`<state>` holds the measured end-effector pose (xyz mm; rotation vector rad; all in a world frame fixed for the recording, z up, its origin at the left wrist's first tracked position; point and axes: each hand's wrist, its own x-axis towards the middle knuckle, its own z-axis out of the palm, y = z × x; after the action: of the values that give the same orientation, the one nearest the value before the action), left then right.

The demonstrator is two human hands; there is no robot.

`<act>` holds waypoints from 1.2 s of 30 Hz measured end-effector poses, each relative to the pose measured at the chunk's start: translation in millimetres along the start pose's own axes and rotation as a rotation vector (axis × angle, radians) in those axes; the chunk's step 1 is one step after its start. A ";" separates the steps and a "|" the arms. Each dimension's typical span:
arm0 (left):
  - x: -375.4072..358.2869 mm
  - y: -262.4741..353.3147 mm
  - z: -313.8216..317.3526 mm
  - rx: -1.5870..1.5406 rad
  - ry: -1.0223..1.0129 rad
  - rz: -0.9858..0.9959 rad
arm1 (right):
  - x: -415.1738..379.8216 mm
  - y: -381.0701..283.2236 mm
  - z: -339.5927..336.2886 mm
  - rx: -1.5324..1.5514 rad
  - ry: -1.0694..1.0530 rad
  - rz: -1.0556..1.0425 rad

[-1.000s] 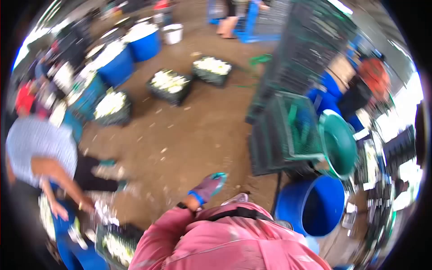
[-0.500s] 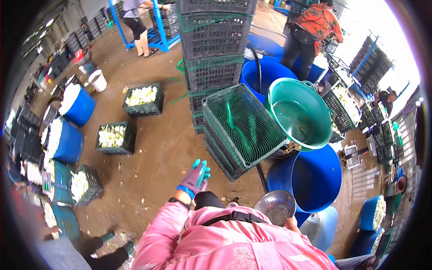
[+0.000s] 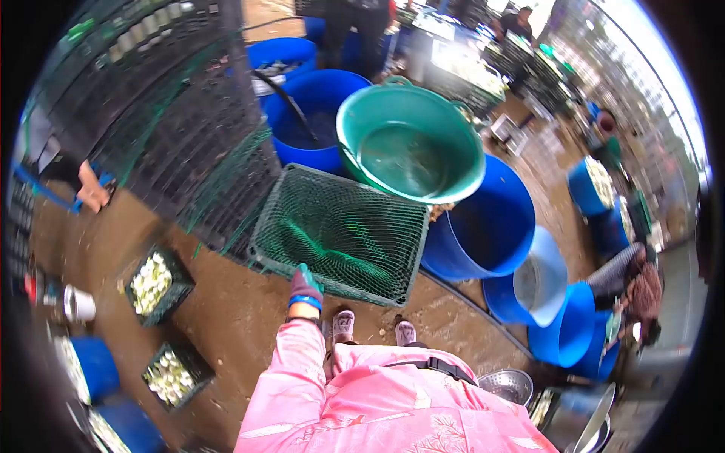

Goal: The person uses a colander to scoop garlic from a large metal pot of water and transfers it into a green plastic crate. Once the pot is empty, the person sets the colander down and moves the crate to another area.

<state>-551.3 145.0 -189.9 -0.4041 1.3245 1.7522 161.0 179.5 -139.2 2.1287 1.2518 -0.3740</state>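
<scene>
My left hand (image 3: 306, 288), in a purple and green glove with a blue band at the wrist, is at the near edge of a dark crate (image 3: 340, 235) lined with green netting. Its fingers look bent over the rim, partly hidden. My right hand is out of sight; a metal colander (image 3: 507, 386) shows beside my right hip. Behind the crate, a green basin (image 3: 411, 143) rests against blue tubs (image 3: 483, 219).
Tall stacked black crates (image 3: 181, 113) rise at the left. Two crates of white produce (image 3: 152, 284) stand on the wet floor. A hose (image 3: 287, 102) hangs into a blue tub. Co-workers (image 3: 519, 26) are at the back, left and right.
The view has turned right, and I stand nearer the netted crate. My left hand has gone from free air to the crate's rim. My right hand has left the view, the colander now low at my side.
</scene>
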 end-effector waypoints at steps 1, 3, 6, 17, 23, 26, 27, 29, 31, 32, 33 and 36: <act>-11.9 3.3 7.8 -0.108 0.146 -0.153 | -15.5 12.2 15.3 -0.021 -0.020 0.022; -15.3 0.4 5.0 -0.157 0.031 -0.111 | -46.2 36.6 44.4 -0.064 -0.054 0.061; -26.3 6.7 -12.4 0.166 0.090 -0.194 | -84.2 73.2 79.2 -0.148 -0.092 0.080; -77.1 72.2 61.9 2.414 -0.836 0.826 | -144.0 186.4 181.1 -0.380 -0.095 0.013; -70.9 68.6 68.8 2.480 -0.891 0.744 | -175.2 199.1 197.9 -0.411 -0.122 0.047; -81.9 76.4 82.8 2.520 -1.006 0.729 | -198.0 207.8 219.3 -0.403 -0.195 0.092; -90.2 81.1 89.0 2.509 -1.037 0.741 | -206.4 211.1 227.7 -0.398 -0.218 0.098; -114.1 96.3 106.7 2.492 -1.092 0.758 | -218.9 221.6 255.0 -0.394 -0.265 0.116; -132.1 108.8 121.0 2.431 -1.144 0.742 | -228.0 240.7 299.3 -0.393 -0.304 0.117; -137.7 113.2 125.6 2.406 -1.166 0.720 | -240.0 244.2 313.2 -0.446 -0.284 0.086; -141.6 118.3 133.2 2.383 -1.185 0.709 | -244.8 246.1 325.6 -0.482 -0.358 0.061; -154.2 135.4 145.7 2.209 -1.177 0.760 | -285.3 207.9 270.7 -0.454 -0.423 0.097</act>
<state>-537.1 200.2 55.2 2.0676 1.5239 -0.1551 214.0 -261.6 -115.1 1.6116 0.8840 -0.4239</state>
